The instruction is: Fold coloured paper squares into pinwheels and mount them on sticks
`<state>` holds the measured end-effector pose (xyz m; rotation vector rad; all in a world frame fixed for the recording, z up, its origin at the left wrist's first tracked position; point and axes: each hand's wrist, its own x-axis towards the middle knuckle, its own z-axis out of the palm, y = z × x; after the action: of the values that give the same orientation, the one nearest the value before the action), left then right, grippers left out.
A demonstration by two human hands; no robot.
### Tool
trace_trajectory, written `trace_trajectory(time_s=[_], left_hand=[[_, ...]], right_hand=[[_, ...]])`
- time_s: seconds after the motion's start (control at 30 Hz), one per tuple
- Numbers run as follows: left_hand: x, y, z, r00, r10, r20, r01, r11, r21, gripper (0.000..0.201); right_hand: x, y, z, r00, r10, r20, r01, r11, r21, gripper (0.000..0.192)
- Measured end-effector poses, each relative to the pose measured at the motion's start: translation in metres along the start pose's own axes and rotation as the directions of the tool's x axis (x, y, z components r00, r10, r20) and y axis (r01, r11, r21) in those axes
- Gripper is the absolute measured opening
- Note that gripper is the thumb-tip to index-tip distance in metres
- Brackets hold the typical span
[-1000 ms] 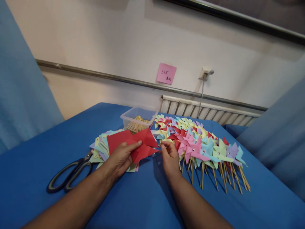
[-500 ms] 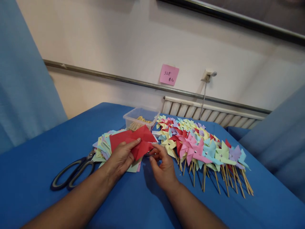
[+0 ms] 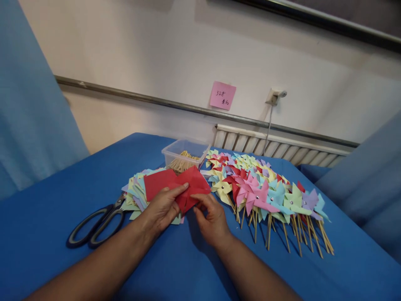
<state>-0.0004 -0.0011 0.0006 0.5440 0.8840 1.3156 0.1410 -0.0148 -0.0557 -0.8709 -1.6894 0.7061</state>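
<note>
Over on my left, a blue curtain (image 3: 46, 92) hangs down beside the wall, and the counter (image 3: 46, 234) spreads out under a plain blue cover. A big pair of scissors (image 3: 105, 223) lies on it, the dark loops towards the left and the blades running out of sight at a loose stack of pastel paper (image 3: 138, 190). In front of that stack, the person's left hand (image 3: 164, 209) grips a piece of red paper (image 3: 184, 177), thumb on top and the other fingers underneath. The red paper is held up over the counter, between the stack and the pinwheels, with slits in its right-hand part. Just behind it stands a clear plastic box (image 3: 169, 159) with thin wooden sticks (image 3: 184, 162) inside.

The right hand (image 3: 213, 217) is at the red paper's right side, fingers bent, forefinger laid over it and thumb by the lower edge; I can't tell whether they pinch it. Higher up, a pink note (image 3: 222, 95) with handwriting is stuck to the wall, above a white radiator (image 3: 241, 144).

Further right, a crowd of paper pinwheels (image 3: 260, 190) in pink, red, yellow, blue, green and lilac covers the counter, the front sticks pointing towards the person. Another blue curtain (image 3: 369, 175) closes off the far right.
</note>
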Motion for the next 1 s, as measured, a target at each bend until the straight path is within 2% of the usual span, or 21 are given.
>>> trace_trajectory(time_s=[0.47,0.8,0.87,1.0], left_hand=[[-0.004,-0.003,0.002,1.0,-0.001,0.011,0.0,0.999,0.052,0.003],[-0.008,-0.005,0.009,1.0,0.006,0.006,-0.006,0.994,0.112,0.003],[-0.008,-0.006,0.009,0.999,0.02,0.031,-0.024,0.993,0.119,0.002],[-0.008,-0.008,0.008,0.994,0.014,0.108,-0.03,0.989,0.147,0.014]], right_hand=[[0.004,0.004,0.001,0.985,0.131,-0.116,-0.115,0.984,0.137,0.007],[0.008,0.009,0.002,0.943,0.253,-0.218,-0.201,0.951,0.233,0.016],[0.008,0.008,0.002,0.941,0.257,-0.218,-0.205,0.95,0.236,0.016],[0.009,0.009,0.001,0.936,0.277,-0.219,-0.225,0.946,0.233,0.017]])
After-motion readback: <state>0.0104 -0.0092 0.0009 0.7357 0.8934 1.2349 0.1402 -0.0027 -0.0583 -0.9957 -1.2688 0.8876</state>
